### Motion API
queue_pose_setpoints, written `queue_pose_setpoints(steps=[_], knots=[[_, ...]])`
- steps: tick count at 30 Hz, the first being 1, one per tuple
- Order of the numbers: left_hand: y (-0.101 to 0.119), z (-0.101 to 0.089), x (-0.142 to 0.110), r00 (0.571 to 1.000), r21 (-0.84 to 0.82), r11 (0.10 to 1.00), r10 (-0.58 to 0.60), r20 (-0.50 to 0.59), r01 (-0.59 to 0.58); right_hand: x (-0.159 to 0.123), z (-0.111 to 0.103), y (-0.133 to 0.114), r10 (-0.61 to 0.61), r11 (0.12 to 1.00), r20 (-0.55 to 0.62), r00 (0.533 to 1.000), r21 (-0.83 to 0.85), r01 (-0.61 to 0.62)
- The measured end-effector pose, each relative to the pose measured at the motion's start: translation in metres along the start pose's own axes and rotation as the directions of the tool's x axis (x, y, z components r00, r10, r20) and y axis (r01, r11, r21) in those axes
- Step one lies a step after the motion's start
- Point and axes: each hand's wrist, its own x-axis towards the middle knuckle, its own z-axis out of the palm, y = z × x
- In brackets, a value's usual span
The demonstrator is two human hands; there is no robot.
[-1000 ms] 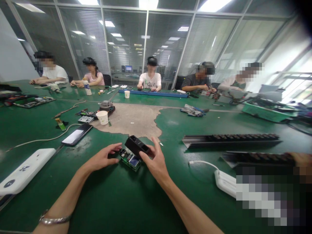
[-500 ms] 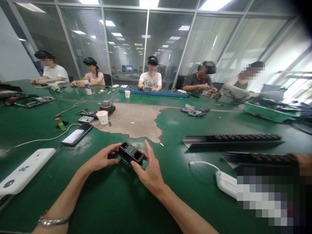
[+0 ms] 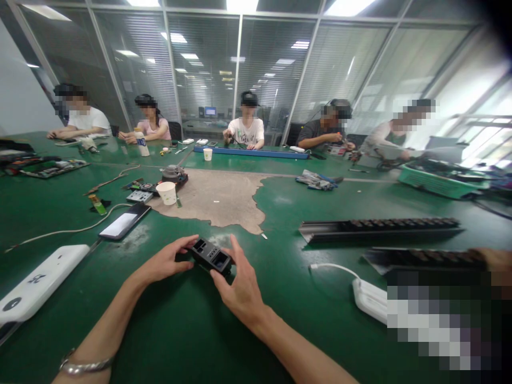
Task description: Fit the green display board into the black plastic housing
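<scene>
A black plastic module housing [image 3: 210,256] with rectangular openings in its upper face is held just above the green table [image 3: 192,330], in front of me. My left hand [image 3: 168,261] grips its left end, thumb below and fingertips at the far corner. Around the right end my right hand [image 3: 241,281] is closed, with the thumb on the near side and the fingers on the far side. The housing's underside is hidden. On my left wrist is a silver bracelet [image 3: 86,368].
Left lie a white power bank [image 3: 44,282] and a phone [image 3: 125,221]; a paper cup [image 3: 167,193] stands beyond. Right are black slotted rails [image 3: 380,231] and a white device with a cable [image 3: 370,298]. Gloves [image 3: 316,180] and a green basket [image 3: 440,181] lie farther off. Several people sit opposite.
The housing has tipped, so the green parts along its near side no longer show. Both hands keep hold and have shifted slightly left in view. A person opposite has raised one hand.
</scene>
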Motion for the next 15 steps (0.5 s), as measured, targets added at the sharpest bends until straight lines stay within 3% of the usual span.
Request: queue_pose_setpoints(steps=[7, 15], knots=[[-0.0011, 0.0013, 0.0005, 0.999, 0.012, 0.999, 0.039, -0.02, -0.038, -0.0007, -0.0002, 0.0035, 0.043, 0.999, 0.077, 0.996, -0.037, -0.04], [-0.0008, -0.0015, 0.0015, 0.999, 0.052, 0.998, 0.028, -0.025, -0.027, 0.0038, -0.0042, 0.0047, 0.132, 0.989, 0.136, 0.982, 0.045, -0.139]])
